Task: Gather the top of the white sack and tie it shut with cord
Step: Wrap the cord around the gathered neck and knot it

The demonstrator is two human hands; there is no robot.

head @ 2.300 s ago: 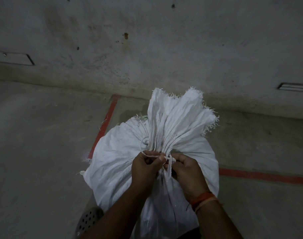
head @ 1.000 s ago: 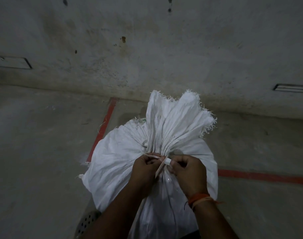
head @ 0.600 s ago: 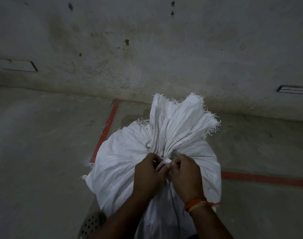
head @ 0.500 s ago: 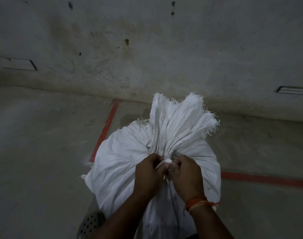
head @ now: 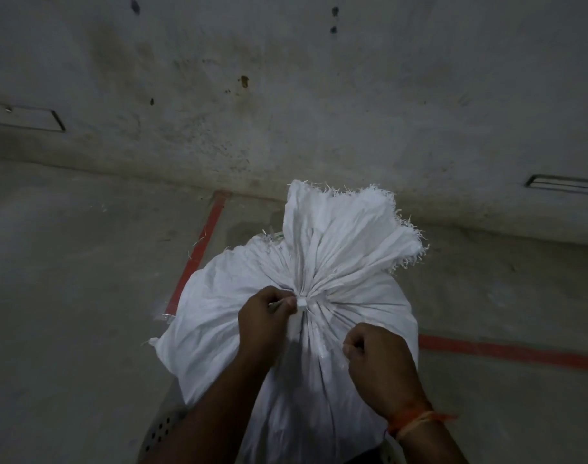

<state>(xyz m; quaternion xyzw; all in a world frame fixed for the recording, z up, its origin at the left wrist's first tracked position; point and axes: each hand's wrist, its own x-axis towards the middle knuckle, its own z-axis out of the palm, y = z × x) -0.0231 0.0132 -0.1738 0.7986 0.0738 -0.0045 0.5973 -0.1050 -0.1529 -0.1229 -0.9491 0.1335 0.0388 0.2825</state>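
red floor line (head: 199, 252) at 9 o'clock of sack | left hand (head: 264, 318) fisted, pinching cord end beside knot (head: 301, 301), knot at its 2 o'clock | white sack (head: 346, 289) upright on floor, neck gathered, frayed top fanned at 12 o'clock | right hand (head: 376, 360) fisted on sack face, 5 o'clock of knot; whether it holds cord cannot be told

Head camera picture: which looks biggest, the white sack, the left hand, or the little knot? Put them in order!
1. white sack, far the biggest.
2. left hand, much smaller; it sits nearer the camera, so it looks somewhat larger than it is.
3. knot of cord at the sack's gathered neck, the tiniest.
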